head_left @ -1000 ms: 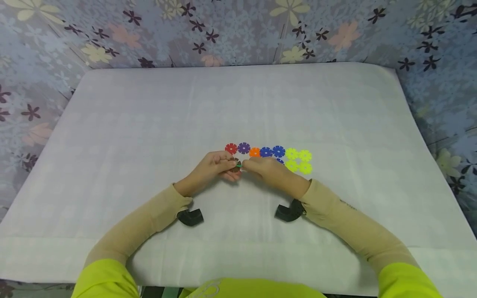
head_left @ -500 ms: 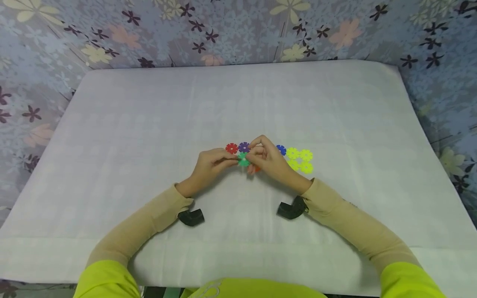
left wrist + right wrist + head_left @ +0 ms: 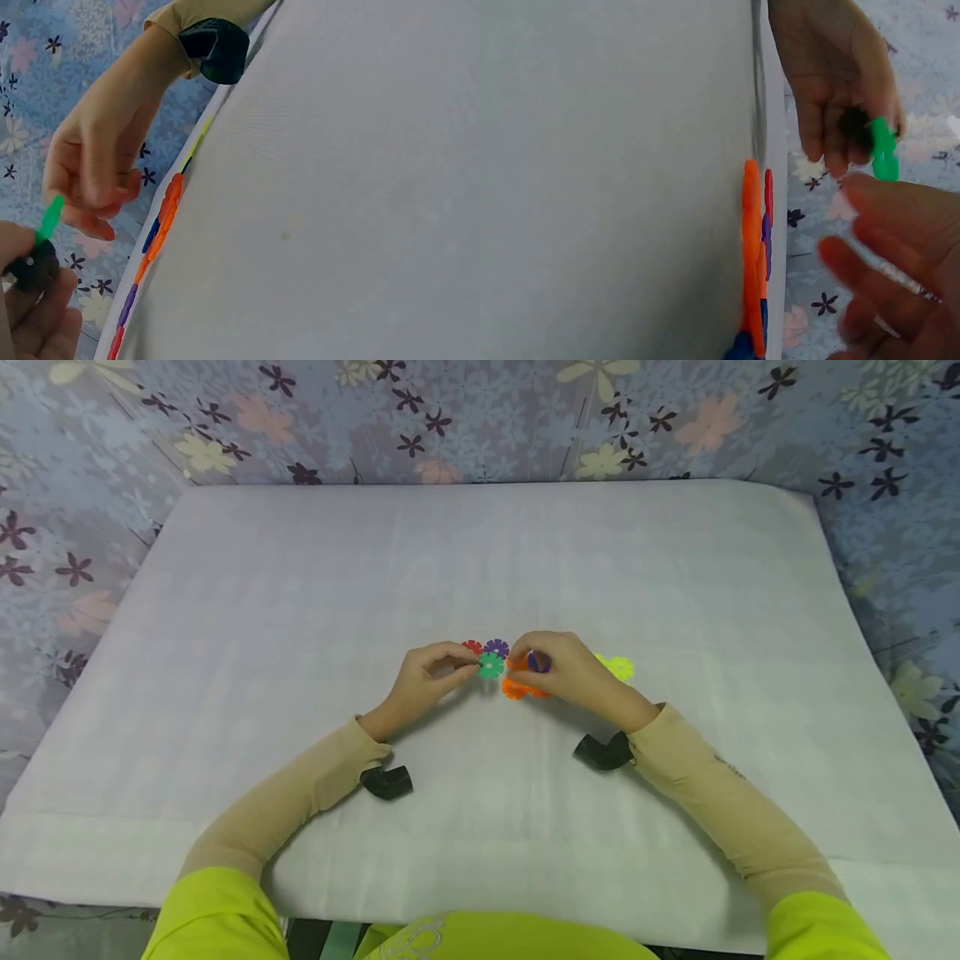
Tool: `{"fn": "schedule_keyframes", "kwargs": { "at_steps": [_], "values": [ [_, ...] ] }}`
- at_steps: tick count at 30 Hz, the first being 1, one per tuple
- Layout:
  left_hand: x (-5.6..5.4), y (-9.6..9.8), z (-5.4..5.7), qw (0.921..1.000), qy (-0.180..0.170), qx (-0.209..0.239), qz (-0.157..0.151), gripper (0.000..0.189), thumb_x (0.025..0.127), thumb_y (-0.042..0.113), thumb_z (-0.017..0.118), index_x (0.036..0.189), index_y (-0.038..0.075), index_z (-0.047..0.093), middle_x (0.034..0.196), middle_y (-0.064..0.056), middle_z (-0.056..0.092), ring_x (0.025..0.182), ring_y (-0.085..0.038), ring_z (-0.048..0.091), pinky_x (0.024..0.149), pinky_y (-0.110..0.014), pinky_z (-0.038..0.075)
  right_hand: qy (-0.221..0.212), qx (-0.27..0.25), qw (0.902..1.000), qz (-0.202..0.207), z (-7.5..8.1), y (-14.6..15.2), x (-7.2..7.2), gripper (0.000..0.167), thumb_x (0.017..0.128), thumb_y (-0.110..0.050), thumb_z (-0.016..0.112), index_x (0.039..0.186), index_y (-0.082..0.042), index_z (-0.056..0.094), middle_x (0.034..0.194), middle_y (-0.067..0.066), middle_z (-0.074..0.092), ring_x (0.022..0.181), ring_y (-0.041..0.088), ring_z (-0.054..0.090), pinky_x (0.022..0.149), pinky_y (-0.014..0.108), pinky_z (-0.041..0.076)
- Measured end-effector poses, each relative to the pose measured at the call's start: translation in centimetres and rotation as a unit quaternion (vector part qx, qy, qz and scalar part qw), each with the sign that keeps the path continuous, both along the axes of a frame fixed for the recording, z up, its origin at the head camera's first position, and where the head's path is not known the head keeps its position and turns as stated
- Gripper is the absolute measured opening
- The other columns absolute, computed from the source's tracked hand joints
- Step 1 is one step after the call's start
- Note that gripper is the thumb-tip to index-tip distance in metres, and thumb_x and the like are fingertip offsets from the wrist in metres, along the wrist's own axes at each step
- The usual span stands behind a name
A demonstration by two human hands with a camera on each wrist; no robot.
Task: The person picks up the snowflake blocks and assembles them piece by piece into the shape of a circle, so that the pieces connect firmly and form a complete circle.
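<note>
My left hand pinches a dark snowflake-shaped connector disc between thumb and fingers. A green snowflake disc is joined to it and sticks out toward the right hand, above the table. My right hand is just right of the green disc, its fingers loosely bent with nothing between them; in the right wrist view its fingertips are apart from the green disc. Beneath the hands lie orange discs, a purple disc and a red disc. The right hand partly hides blue discs.
Yellow-green discs lie to the right, partly behind the right hand. A white cloth covers the table. Floral fabric stands behind its far edge. A black camera mount hangs from the right wrist, another from the left.
The green disc, earlier edge-on between both hands, now faces up, joined to the dark disc in the left hand. The right hand has let go of it and moved right.
</note>
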State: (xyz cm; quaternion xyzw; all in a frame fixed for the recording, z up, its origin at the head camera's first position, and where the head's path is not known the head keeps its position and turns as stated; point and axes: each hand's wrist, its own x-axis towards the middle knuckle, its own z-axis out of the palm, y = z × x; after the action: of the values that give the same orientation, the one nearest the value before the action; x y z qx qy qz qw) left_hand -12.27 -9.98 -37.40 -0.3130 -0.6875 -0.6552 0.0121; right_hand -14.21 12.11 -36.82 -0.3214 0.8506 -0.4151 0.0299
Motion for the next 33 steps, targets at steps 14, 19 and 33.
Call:
{"fn": "schedule_keyframes", "kwargs": {
  "at_steps": [14, 19, 33],
  "values": [
    [0.3, -0.1, -0.2, 0.9965, -0.074, -0.010, 0.038, 0.007, 0.076, -0.017, 0.058, 0.076, -0.012, 0.054, 0.094, -0.028, 0.058, 0.082, -0.013, 0.058, 0.077, -0.034, 0.047, 0.001, 0.074, 0.9948, 0.071, -0.7, -0.2, 0.0, 0.016, 0.076, -0.006, 0.071, 0.092, -0.006, 0.065, 0.090, 0.001, 0.058, 0.081, 0.017, 0.048, 0.072, 0.030, 0.041],
    [0.3, 0.0, 0.0, 0.9964, -0.072, -0.020, 0.041, 0.004, 0.076, -0.016, 0.059, 0.077, -0.016, 0.055, 0.095, -0.031, 0.057, 0.082, -0.007, 0.058, 0.076, -0.034, 0.047, -0.011, -0.038, 0.9992, 0.007, -0.9, 0.0, -0.3, 0.011, 0.076, -0.002, 0.070, 0.085, -0.006, 0.065, 0.082, 0.001, 0.062, 0.068, 0.013, 0.053, 0.062, 0.027, 0.044],
    [0.3, 0.1, 0.1, 0.9971, -0.047, -0.049, 0.035, 0.006, 0.074, -0.015, 0.063, 0.081, -0.015, 0.062, 0.081, -0.023, 0.063, 0.073, -0.024, 0.064, 0.064, -0.029, 0.050, -0.007, -0.163, 0.9864, -0.022, -0.9, -0.2, 0.3, 0.010, 0.070, 0.012, 0.069, 0.077, 0.006, 0.065, 0.078, 0.013, 0.065, 0.070, 0.022, 0.061, 0.067, 0.023, 0.048]
  ]
}}
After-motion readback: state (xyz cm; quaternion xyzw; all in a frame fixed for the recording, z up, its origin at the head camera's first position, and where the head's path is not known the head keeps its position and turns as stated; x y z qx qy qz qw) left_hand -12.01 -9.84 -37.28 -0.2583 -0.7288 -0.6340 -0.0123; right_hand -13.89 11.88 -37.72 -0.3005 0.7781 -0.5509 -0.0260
